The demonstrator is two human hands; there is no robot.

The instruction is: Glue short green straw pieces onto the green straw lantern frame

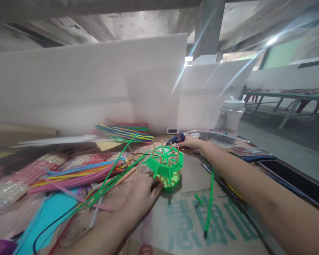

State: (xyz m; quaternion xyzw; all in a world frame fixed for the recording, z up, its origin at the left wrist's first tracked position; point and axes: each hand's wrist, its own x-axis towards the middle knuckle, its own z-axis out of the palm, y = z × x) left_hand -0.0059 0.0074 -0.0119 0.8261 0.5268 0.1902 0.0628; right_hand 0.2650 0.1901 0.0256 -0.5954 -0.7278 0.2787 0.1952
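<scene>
A small green basket [166,168] woven from green strips around upright wooden sticks stands on a cardboard sheet [191,223]. My left hand [139,193] rests flat on the cardboard, fingertips touching the basket's near left side. My right hand [192,142] reaches past the basket and grips a blue glue gun [176,139] just behind it. Long green strips [114,177] trail from the basket to the left.
Piles of coloured straws [77,173] and paper lie at left, another straw bundle [124,131] behind. A loose green straw [209,202] lies on the cardboard. A plastic jar [231,115] and white partition boards [95,81] stand at the back. A dark phone [295,180] lies right.
</scene>
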